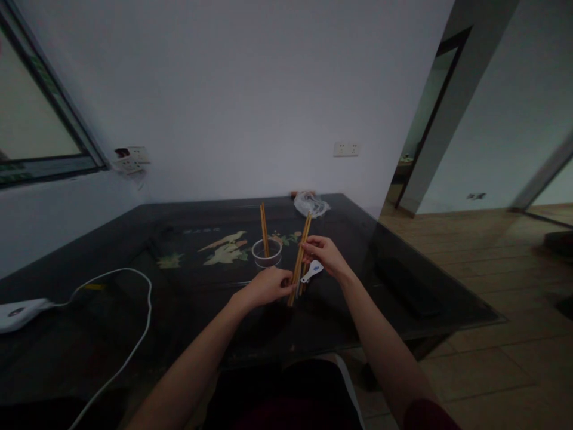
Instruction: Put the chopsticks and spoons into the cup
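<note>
Both hands hold one bundle of wooden chopsticks [301,254] over the dark glass table [188,298]. My left hand [267,286] pinches the bundle near its lower end. My right hand [323,254] is closed around its middle. The sticks lean up and to the right. Just behind them stands a clear cup [267,253] with two more chopsticks [264,230] upright in it. A small white spoon [312,271] lies on the table under my right hand.
A crumpled clear plastic bag [311,204] lies at the table's far edge. A white power strip [20,313] with its cable [134,322] sits at the left. Wall and sockets stand behind the table. Tiled floor [483,251] opens to the right.
</note>
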`<state>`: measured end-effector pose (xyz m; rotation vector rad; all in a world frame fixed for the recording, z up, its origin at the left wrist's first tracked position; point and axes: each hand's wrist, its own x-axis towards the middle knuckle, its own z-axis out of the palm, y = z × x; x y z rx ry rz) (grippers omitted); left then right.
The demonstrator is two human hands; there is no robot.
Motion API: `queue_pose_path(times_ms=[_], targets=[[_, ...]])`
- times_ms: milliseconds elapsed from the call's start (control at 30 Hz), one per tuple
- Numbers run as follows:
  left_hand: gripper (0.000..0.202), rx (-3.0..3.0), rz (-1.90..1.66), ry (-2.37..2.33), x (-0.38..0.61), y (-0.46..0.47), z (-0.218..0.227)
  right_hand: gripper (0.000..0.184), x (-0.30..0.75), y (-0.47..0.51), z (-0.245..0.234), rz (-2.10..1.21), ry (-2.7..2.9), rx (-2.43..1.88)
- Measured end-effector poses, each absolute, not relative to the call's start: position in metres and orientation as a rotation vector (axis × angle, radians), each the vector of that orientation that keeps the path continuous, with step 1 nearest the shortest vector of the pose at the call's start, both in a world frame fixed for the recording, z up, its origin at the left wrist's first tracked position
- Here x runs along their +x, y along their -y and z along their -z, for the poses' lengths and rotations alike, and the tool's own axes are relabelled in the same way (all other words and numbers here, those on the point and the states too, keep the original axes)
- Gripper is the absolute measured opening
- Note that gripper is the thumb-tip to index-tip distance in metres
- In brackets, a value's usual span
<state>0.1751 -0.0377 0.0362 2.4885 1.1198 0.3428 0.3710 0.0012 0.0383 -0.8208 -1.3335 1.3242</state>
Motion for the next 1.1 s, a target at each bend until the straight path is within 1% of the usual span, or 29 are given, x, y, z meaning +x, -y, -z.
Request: queue_pose_path(times_ms=[200,400,500,600,667,767,867,967,1100], targets=[[0.022,2.544,-0.251,-1.181,0.173,0.041,-0.041,0.033,0.362,0.007,-0.044,-1.270,1.453,-0.800],[0.018,2.510,-0.242,-1.256,0.173,0.041,-0.044,0.033,0.356,0.011,-0.048,-1.184,1.509,-0.784],[0.020,2.494,-0.247,-1.273,0.167,0.045,-0.051,0.030,0.354,0.016,-0.051,-1.125,1.555,-0.774],[0.027,2.449,-0.378,-1.255,0.156,0.053,-0.068,0.027,0.351,0.020,-0.055,-1.070,1.596,-0.760],[0.028,2.365,-0.512,-1.231,0.149,0.057,-0.083,0.027,0.349,0.022,-0.057,-1.037,1.613,-0.753],[0.024,2.259,-0.850,-1.197,0.144,0.056,-0.101,0.027,0.344,0.025,-0.059,-0.977,1.679,-0.762],[0.021,2.212,-1.176,-1.185,0.148,0.049,-0.106,0.023,0.340,0.027,-0.061,-0.860,1.797,-0.806],[0.023,2.177,-1.271,-1.173,0.156,0.043,-0.100,0.019,0.339,0.029,-0.062,-0.769,1.873,-0.818],[0.017,2.121,-1.287,-1.139,0.163,0.043,-0.090,0.017,0.339,0.030,-0.062,-0.758,1.906,-0.814]])
